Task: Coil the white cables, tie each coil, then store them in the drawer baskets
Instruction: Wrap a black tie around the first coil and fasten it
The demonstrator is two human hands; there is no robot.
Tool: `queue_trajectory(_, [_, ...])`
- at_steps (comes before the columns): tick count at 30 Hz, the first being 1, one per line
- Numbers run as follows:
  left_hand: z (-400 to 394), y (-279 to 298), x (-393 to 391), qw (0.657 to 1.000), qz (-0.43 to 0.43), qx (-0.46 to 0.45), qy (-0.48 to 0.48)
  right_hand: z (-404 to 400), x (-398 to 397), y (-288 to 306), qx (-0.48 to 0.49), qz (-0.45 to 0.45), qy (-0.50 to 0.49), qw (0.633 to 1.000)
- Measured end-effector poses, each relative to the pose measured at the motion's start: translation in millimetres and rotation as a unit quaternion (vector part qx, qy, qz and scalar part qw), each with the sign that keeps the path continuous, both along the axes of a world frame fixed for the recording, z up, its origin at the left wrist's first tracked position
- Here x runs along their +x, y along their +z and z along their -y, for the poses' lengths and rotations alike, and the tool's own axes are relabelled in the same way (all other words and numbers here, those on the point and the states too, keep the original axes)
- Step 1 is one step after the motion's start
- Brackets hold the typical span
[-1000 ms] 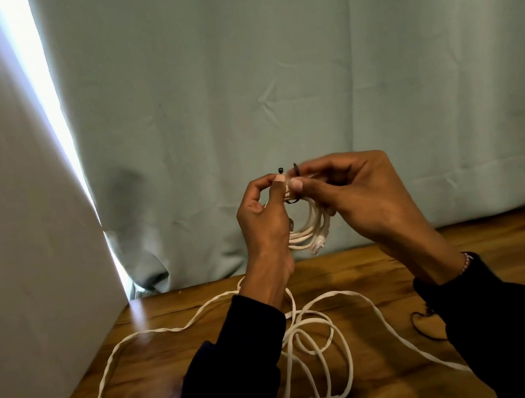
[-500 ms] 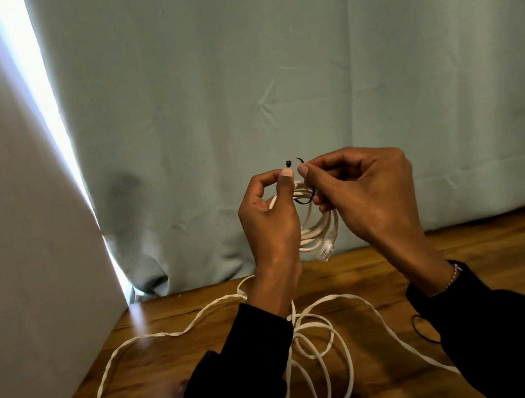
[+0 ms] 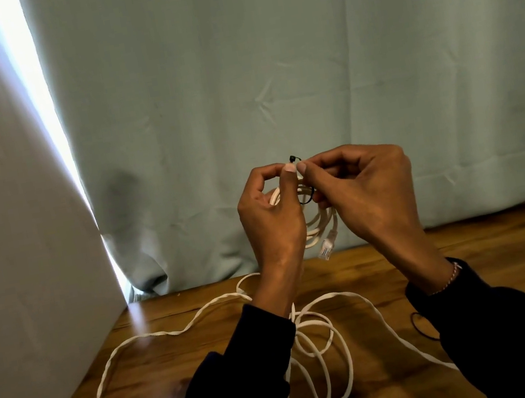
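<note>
I hold a small coil of white cable up above the table, its clear plug hanging at the bottom. A thin black tie loops around the coil's top. My left hand and my right hand meet above the coil, thumbs and forefingers pinching the tie's ends, whose black tip sticks up between them. Loose white cables lie tangled on the wooden table below my arms, with plugs near the bottom edge.
Another black tie loop lies on the table by my right sleeve. A pale green curtain hangs behind the table. A white panel stands along the table's left side.
Both hands have lifted slightly, and the fingertips have closed together on the tie's ends. The coil's plug hangs lower and more in view.
</note>
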State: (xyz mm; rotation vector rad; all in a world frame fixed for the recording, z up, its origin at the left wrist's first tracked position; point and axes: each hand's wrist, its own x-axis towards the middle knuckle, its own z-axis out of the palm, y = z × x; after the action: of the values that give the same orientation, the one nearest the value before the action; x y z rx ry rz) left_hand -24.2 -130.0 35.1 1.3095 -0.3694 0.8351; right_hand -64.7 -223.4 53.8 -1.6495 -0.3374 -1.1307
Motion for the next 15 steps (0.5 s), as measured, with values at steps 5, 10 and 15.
queue_trajectory(5, [0.2,-0.1,-0.5,1.0,0.004,0.01,0.017,-1.4,-1.0,-0.5,0.004,0.001,-0.002,1.0])
queue_trajectory(10, [1.3,-1.4,-1.7,0.999,0.01,0.027,0.029,-0.3,-1.5,0.6,-0.003,-0.023,-0.006,1.0])
queue_trajectory(15, [1.9,-2.3,-1.9,0.998,0.022,0.04,0.051,1.8,-1.1,2.7,0.0,-0.042,-0.004,0.999])
